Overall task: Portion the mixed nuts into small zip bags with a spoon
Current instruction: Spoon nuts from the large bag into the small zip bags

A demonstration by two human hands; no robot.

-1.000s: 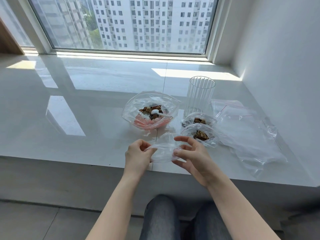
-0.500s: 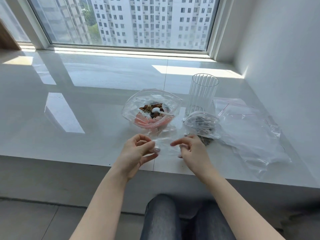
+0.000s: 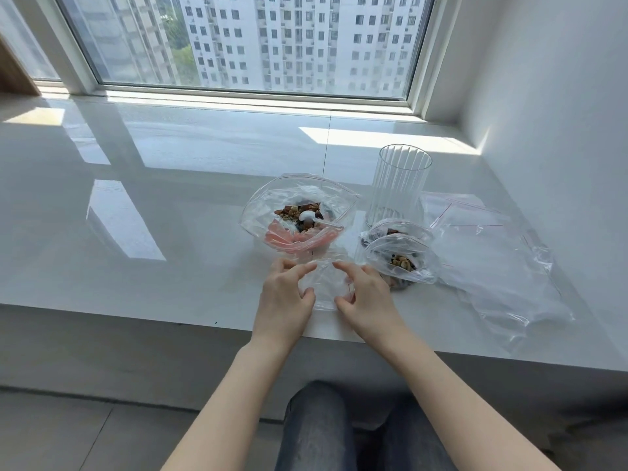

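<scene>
Near the front edge of the white table (image 3: 136, 266), a person's left hand (image 3: 283, 297) and right hand (image 3: 368, 297) each pinch a side of an empty small zip bag (image 3: 328, 283), thumbs and fingertips curled onto the clear film. A second ago the bag was held up off the table between the hands; now it lies low against the surface, drawn out flat between them. That suggests the bag is being readied, its mouth about to be opened for filling.

Just behind that bag sits the large open bag of mixed nuts (image 3: 299, 215), with the white spoon (image 3: 314, 219) resting inside on the nuts. To the right of the empty bag lie two small filled bags (image 3: 399, 256), one partly over the other, both apparently still unsealed. Behind those stands a ribbed clear glass (image 3: 397, 188), empty. Farther right lies a crumpled heap of spare plastic bags (image 3: 492, 266).

Two portions look done, and a third has not yet begun.
</scene>
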